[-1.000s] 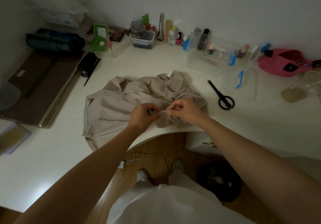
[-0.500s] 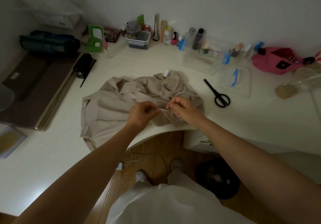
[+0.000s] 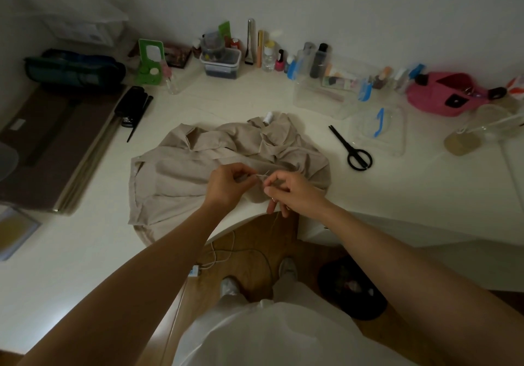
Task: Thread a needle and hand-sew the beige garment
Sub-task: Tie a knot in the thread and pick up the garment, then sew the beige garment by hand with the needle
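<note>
Over the garment (image 3: 175, 172), left hand (image 3: 226, 185) pinches needle (image 3: 259, 177), right hand (image 3: 293, 192) pinches thread (image 3: 274, 221).

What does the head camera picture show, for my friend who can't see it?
Two hands meet over a crumpled beige garment on a white table: the left hand pinches a thin needle, the right hand pinches thread. Black scissors lie to their right; bottles line the wall.

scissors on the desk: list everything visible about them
Black scissors lie flat on the white desk, blades shut, tips pointing away and left, handle loops nearer the person. All black, plastic-looking handles. They sit right of the beige garment, apart from it, close beside a clear lid; nothing rests on them.
</note>
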Motion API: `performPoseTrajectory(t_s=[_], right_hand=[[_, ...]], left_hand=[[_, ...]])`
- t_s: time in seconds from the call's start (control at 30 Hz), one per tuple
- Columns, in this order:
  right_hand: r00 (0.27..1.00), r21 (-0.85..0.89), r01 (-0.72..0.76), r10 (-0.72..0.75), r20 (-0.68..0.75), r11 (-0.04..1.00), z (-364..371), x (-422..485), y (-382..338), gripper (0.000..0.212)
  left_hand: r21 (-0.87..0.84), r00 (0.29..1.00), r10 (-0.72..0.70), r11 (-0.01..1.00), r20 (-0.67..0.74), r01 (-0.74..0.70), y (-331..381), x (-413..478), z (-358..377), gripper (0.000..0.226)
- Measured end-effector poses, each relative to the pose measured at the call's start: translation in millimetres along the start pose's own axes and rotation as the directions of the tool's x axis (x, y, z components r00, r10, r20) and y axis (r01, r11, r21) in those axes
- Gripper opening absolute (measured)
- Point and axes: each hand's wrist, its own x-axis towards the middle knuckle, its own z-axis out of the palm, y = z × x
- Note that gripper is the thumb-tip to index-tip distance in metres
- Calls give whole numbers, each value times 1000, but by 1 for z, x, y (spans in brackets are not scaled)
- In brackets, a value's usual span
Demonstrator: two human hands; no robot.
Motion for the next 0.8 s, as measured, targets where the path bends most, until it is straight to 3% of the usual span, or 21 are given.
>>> performPoseTrajectory(t_s=[0.8], right_hand=[[999,39,-31,30,13,999,-2,10,-5,12]], left_hand=[[6,1000,31,1000,-6,-31,-2,4,-1,4]])
